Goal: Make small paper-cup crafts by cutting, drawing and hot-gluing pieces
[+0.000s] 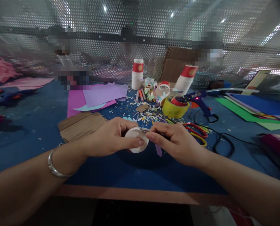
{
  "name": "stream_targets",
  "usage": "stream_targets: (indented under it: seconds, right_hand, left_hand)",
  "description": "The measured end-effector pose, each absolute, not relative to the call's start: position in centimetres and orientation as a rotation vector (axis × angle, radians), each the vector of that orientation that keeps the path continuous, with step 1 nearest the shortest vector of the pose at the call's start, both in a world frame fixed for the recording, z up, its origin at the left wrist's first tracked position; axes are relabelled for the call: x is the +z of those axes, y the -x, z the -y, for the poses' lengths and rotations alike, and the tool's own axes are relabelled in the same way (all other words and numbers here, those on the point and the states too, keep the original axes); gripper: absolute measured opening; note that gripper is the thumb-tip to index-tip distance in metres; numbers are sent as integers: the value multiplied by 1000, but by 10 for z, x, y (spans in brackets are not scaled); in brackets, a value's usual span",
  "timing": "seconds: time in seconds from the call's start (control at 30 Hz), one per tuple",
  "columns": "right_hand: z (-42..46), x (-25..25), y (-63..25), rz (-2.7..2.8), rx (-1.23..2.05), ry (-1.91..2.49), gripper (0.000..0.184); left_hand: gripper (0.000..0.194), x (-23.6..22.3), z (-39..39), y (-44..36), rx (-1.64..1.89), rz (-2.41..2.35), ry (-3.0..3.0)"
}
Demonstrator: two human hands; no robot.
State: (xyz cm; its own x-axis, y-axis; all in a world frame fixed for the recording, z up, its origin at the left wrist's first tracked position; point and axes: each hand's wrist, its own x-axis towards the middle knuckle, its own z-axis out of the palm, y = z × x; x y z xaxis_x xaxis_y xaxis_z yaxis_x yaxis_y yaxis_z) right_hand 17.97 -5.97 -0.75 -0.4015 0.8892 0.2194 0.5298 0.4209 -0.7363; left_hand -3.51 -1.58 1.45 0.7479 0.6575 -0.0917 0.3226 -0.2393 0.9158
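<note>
My left hand is closed around a white paper cup, its thumb pressed on the round pale end that faces me. A bit of red shows at the cup's lower edge. From the other side, my right hand pinches a thin metal-tipped tool. Its tip lies at the cup's upper rim; the fingers cover most of it, so its exact kind is hidden. A purple paper strip is just below the right fingers. Scissors with red and yellow handles lie beside the right hand.
Paper scraps litter the table behind my hands. Around them are corrugated cardboard, purple paper, stacked cups, a yellow tape roll and a glue gun with a looping cord. A perforated metal screen stands behind.
</note>
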Motion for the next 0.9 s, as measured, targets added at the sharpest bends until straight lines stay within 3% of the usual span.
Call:
stream_targets:
  seconds: [0.2, 0.47, 0.9]
  right_hand:
    - [55, -9, -183, 2032, 947, 1204, 42]
    - [54, -11, -184, 2066, 774, 1191, 40]
    - [53, -8, -185, 2032, 924, 1156, 49]
  left_hand:
    - [22, 12, 13, 35, 376, -759, -1853]
    - [26, 4, 17, 32, 470, -818, -1925]
    - [20, 12, 17, 31, 399, -751, -1760]
